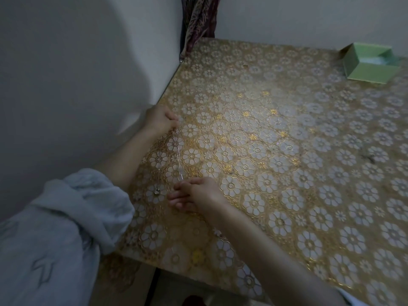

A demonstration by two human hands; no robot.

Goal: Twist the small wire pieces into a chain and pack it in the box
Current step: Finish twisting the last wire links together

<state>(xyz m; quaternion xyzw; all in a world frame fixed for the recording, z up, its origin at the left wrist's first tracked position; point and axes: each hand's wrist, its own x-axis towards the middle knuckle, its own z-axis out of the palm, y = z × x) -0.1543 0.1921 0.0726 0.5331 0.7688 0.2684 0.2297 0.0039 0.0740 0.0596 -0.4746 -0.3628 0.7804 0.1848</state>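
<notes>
A thin pale wire chain [178, 151] stretches in a line over the flowered tablecloth near the table's left edge. My left hand [160, 119] pinches its far end at the table's edge by the wall. My right hand [194, 195] pinches its near end, fingers curled and pointing left. The chain is faint and partly blurred against the pattern. An open green box [373, 71] sits at the far right corner of the table, well away from both hands.
The table [287, 151] is covered with a gold and white flower-patterned cloth. A wall runs along its left side and back. A dark patterned fabric [199, 21] hangs at the back corner. A small dark speck [371, 157] lies on the cloth at right.
</notes>
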